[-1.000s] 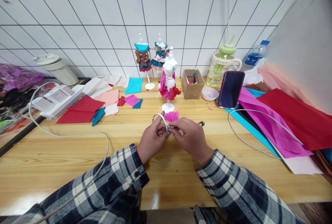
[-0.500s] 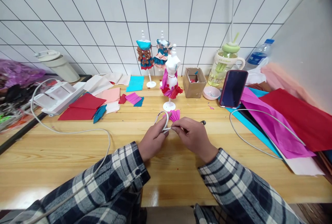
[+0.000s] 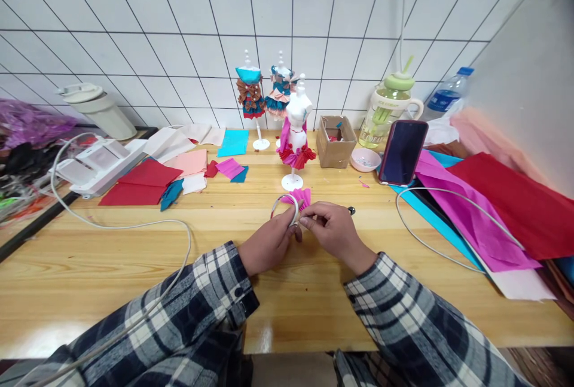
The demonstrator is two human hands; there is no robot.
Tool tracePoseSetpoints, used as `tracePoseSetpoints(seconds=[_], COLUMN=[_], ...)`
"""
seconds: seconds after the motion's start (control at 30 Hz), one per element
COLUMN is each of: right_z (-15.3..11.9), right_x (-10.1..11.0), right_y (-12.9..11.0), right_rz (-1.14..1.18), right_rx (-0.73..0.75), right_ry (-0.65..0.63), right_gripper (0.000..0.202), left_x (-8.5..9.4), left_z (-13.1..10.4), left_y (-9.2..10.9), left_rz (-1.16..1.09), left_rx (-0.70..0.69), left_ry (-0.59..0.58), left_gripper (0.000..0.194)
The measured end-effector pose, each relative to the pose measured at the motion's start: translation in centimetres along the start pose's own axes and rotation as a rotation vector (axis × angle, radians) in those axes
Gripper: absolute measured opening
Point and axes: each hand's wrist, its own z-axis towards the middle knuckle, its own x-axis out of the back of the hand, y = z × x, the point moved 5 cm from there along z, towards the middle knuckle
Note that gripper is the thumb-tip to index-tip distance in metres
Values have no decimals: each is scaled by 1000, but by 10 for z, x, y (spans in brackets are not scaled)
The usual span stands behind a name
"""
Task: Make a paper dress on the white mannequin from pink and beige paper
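My left hand (image 3: 268, 242) is closed around a narrow roll of white tape (image 3: 295, 210), held on edge just above the table. My right hand (image 3: 334, 230) is closed in a pinch close to the roll's right side; the tape's loose end between its fingertips is hardly visible. Just beyond my fingers lies a pleated piece of magenta crepe paper (image 3: 303, 197), partly covered by the hands. Behind it stands a small white dress form (image 3: 298, 113) wearing a red and magenta ruffle at the hips. A small dark object (image 3: 351, 210) shows past my right hand.
Two dressed forms, one in a brown-bowed outfit (image 3: 251, 97), stand near the tiled wall. A cardboard box (image 3: 337, 151), pink dish (image 3: 365, 160), phone (image 3: 402, 152) and green-lidded jug (image 3: 389, 109) are right of them. Paper sheets (image 3: 482, 219) lie right; red paper (image 3: 139, 186) and a power strip (image 3: 101, 165) left.
The tape roll has turned in my left hand, and the stretch of tape between the hands looks shorter. My right hand stays pinched, now closer to the roll.
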Motion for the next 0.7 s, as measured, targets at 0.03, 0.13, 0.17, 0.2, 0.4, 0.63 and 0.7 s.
tracePoseSetpoints(seconds=[0.03, 0.13, 0.17, 0.2, 0.4, 0.63, 0.7], right_z=[0, 1, 1, 1, 1, 8, 8], right_x=[1, 3, 4, 4, 2, 42, 50], right_y=[1, 2, 1, 1, -1, 31, 44], right_rz=[-7, -58, -76, -92, -124, -145, -298], right_rx=[-12, -29, -25, -18, -22, -112, -11], right_ry=[5, 32, 38, 36, 40, 67, -56], right_gripper=[9, 8, 7, 7, 8, 26, 25], left_x=[0, 3, 5, 7, 17, 26, 27], left_z=[-1, -2, -2, -2, 1, -2, -3], left_y=[-1, 0, 1, 2, 3, -15, -19], left_rz=[-27, -53, -29, 13, 400, 187, 108], left_rx=[0, 16, 23, 31, 102, 176, 189], left_ry=[5, 14, 10, 9, 74, 221, 268], left_gripper=[32, 38, 37, 35, 30, 37, 40])
